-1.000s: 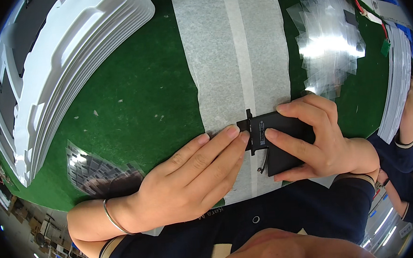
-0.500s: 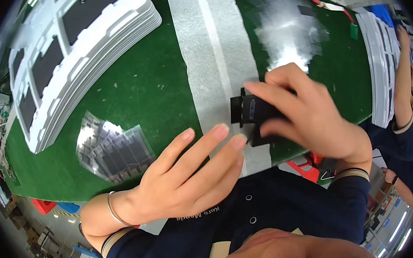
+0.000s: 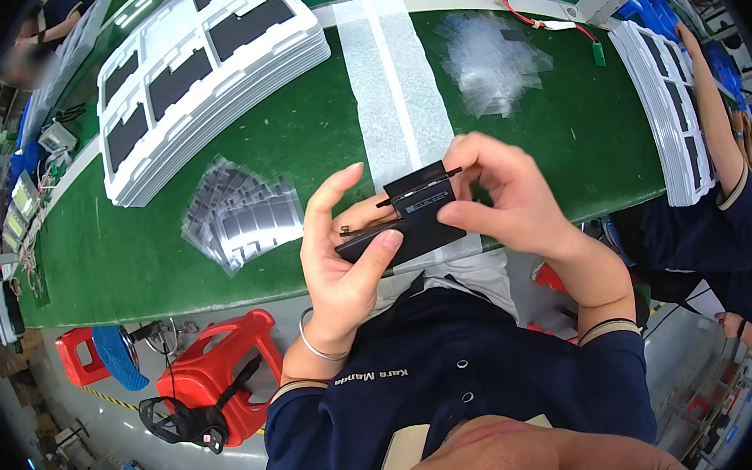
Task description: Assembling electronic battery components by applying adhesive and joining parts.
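Just above the near edge of the green table, both my hands hold a flat black L-shaped battery pack [image 3: 424, 233]. It has a small printed label, a raised flap along its far side and a small connector near its left end. My left hand [image 3: 343, 260] grips the left end, thumb on the face and index finger raised away. My right hand [image 3: 514, 193] pinches the right part, its thumb against the face by the label and its fingers at the far edge by the flap. The fingers behind the pack are partly hidden.
White tray stacks, with black flat pieces in their top trays, stand at left [image 3: 227, 112] and right [image 3: 657, 124]. Dark-patterned film sheets [image 3: 246, 214] and clear films [image 3: 491, 67] lie on the table. A red cable [image 3: 545, 24] ends far right. Another person's arm [image 3: 716, 120] is beyond.
My left hand, earlier spread and empty, now grips the battery pack's left end. The pack has turned flat side up, and my right hand has shifted its hold. The view has shifted.
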### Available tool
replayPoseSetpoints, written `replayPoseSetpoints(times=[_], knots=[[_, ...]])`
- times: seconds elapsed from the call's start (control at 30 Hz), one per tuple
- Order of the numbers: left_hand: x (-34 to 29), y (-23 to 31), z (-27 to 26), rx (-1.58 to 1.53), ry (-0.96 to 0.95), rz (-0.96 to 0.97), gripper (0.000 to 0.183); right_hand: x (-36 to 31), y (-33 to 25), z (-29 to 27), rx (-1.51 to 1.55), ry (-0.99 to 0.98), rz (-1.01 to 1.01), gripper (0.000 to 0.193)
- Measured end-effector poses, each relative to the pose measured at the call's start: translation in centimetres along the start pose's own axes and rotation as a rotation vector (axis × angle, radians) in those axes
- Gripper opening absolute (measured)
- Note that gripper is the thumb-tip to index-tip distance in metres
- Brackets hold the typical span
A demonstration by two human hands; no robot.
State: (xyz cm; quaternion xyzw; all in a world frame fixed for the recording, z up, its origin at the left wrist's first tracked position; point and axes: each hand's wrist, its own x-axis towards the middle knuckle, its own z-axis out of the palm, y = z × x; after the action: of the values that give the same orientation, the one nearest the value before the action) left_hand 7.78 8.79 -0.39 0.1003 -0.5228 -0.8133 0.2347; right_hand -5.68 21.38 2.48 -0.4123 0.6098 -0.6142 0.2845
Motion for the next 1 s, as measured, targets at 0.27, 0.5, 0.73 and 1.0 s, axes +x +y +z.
replayPoseSetpoints(times=[0.27, 0.5, 0.73, 1.0], knots=[[-0.9, 0.1, 0.4, 0.307, -0.051, 0.064, 0.055, 2.1, -0.2, -5.0, 0.108, -0.031, 0.115, 0.015], [-0.7, -0.6, 0.7, 0.293, -0.053, 0.038, 0.053, 0.7, -0.4, -2.5, -0.499, -0.067, -0.084, 0.013], [-0.4, -0.8, 0.5, 0.382, -0.070, 0.077, 0.049, 2.4, 1.9, -9.3, -0.460, 0.243, 0.190, 0.017], [0.3, -1.8, 0.2, 0.139, -0.062, 0.134, 0.050, -0.3, 1.9, -5.4, -0.065, 0.101, 0.061, 0.015]])
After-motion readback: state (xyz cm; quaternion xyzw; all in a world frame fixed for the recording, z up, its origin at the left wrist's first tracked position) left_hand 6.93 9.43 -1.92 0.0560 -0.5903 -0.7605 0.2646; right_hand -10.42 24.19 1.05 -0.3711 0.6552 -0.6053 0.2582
